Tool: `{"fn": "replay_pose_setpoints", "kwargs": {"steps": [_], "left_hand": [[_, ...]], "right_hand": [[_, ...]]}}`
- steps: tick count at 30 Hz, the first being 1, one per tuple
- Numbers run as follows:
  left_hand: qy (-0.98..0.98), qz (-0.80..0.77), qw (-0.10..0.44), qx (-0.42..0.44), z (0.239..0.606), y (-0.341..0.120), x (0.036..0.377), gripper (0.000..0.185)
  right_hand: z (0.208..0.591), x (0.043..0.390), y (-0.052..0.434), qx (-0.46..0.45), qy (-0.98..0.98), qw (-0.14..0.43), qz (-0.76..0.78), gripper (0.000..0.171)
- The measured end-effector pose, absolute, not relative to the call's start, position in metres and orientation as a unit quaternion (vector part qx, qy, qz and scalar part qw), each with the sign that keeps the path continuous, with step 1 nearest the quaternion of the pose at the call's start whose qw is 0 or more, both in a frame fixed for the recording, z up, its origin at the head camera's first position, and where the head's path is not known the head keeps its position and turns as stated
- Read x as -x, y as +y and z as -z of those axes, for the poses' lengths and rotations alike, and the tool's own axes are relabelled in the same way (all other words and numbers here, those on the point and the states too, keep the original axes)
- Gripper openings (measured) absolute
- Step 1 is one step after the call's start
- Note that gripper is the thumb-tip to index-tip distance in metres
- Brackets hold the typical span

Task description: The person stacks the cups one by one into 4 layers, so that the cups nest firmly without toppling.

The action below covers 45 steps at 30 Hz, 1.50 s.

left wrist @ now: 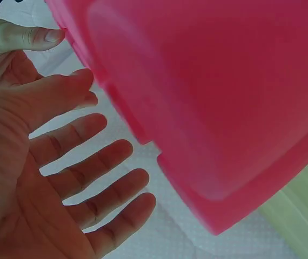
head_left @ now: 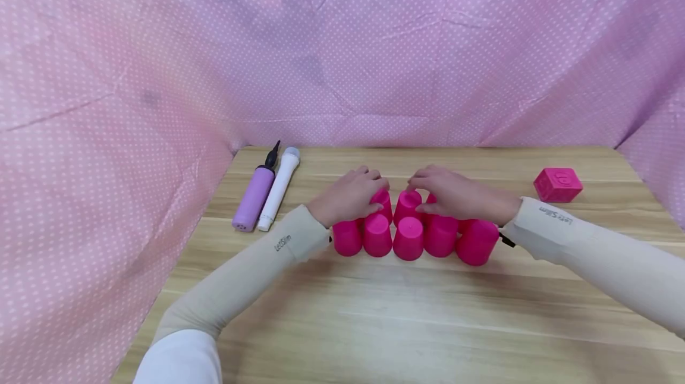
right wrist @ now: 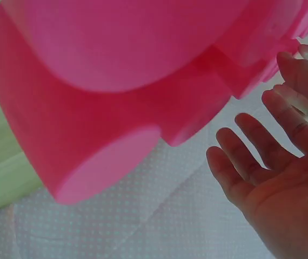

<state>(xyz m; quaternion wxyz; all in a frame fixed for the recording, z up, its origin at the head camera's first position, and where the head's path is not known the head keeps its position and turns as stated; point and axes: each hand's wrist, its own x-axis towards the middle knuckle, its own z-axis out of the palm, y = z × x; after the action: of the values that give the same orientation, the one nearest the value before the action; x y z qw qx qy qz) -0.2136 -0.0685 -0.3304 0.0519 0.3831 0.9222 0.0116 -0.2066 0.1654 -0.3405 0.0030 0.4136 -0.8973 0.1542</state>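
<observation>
Several bright pink cups stand upside down on the wooden table, in a front row with a middle cup (head_left: 409, 241) and a back row partly covered by the hands. My left hand (head_left: 350, 195) is over the left part of the back row, beside a pink cup (head_left: 382, 201). Close to another back-row cup (head_left: 407, 204), my right hand (head_left: 460, 195) reaches in from the right. Both wrist views show extended, spread fingers, with large pink cup walls (left wrist: 224, 108) (right wrist: 84, 118) near the camera. Whether any fingertip touches a cup is unclear.
At the left lie a purple hand pump (head_left: 254, 198) with a black nozzle and a white microphone (head_left: 279, 189). A pink block (head_left: 558, 185) with raised markings sits at the back right. Pink dotted cloth (head_left: 342, 45) hangs behind the table (head_left: 374, 324).
</observation>
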Motion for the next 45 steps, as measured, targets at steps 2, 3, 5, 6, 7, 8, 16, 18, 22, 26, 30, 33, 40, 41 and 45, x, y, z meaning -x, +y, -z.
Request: {"fn": "replay_pose_setpoints", "kwargs": {"steps": [2,3,5,6,7,8,16,18,22,26,30,33,40,41,45], "left_hand": [[0.922,-0.018,0.056,-0.383,0.332,-0.068,0.215,0.048],[0.922,-0.020,0.057,-0.382,0.333,-0.067,0.215,0.048],[0.922,-0.023,0.057,-0.382,0.335,-0.066,0.216,0.048],[0.923,-0.024,0.058,-0.380,0.336,-0.066,0.216,0.048],[0.923,-0.026,0.059,-0.378,0.336,-0.065,0.216,0.048],[0.925,-0.029,0.061,-0.375,0.336,-0.065,0.216,0.048],[0.928,-0.040,0.074,-0.362,0.338,-0.064,0.218,0.049],[0.927,-0.037,0.064,-0.367,0.338,-0.064,0.220,0.047],[0.926,-0.024,0.034,-0.376,0.330,-0.065,0.227,0.044],[0.927,-0.035,0.023,-0.373,0.317,-0.067,0.241,0.042],[0.925,-0.052,0.019,-0.375,0.312,-0.070,0.265,0.036],[0.925,-0.061,0.029,-0.375,0.313,-0.068,0.286,0.032],[0.916,-0.073,0.079,-0.387,0.322,-0.057,0.324,0.020],[0.915,-0.074,0.083,-0.388,0.323,-0.056,0.328,0.019],[0.915,-0.073,0.098,-0.384,0.329,-0.049,0.340,0.019]], "right_hand": [[0.343,0.208,0.164,-0.412,-0.898,-0.006,-0.153,0.038],[0.344,0.209,0.164,-0.410,-0.899,-0.011,-0.154,0.039],[0.346,0.210,0.163,-0.404,-0.901,-0.022,-0.155,0.039],[0.347,0.210,0.163,-0.400,-0.903,-0.027,-0.156,0.040],[0.347,0.210,0.163,-0.397,-0.904,-0.030,-0.157,0.039],[0.347,0.210,0.163,-0.396,-0.904,-0.032,-0.158,0.039],[0.345,0.211,0.162,-0.394,-0.905,-0.025,-0.156,0.037],[0.341,0.211,0.163,-0.399,-0.903,-0.010,-0.156,0.036],[0.329,0.214,0.168,-0.405,-0.900,0.018,-0.159,0.034],[0.316,0.224,0.172,-0.408,-0.896,0.038,-0.170,0.033],[0.306,0.243,0.173,-0.419,-0.886,0.084,-0.178,0.028],[0.304,0.258,0.176,-0.399,-0.895,0.088,-0.182,0.023],[0.319,0.290,0.181,-0.316,-0.933,0.008,-0.170,0.019],[0.322,0.293,0.181,-0.310,-0.936,-0.001,-0.169,0.019],[0.332,0.302,0.180,-0.290,-0.942,-0.025,-0.169,0.019]]}}
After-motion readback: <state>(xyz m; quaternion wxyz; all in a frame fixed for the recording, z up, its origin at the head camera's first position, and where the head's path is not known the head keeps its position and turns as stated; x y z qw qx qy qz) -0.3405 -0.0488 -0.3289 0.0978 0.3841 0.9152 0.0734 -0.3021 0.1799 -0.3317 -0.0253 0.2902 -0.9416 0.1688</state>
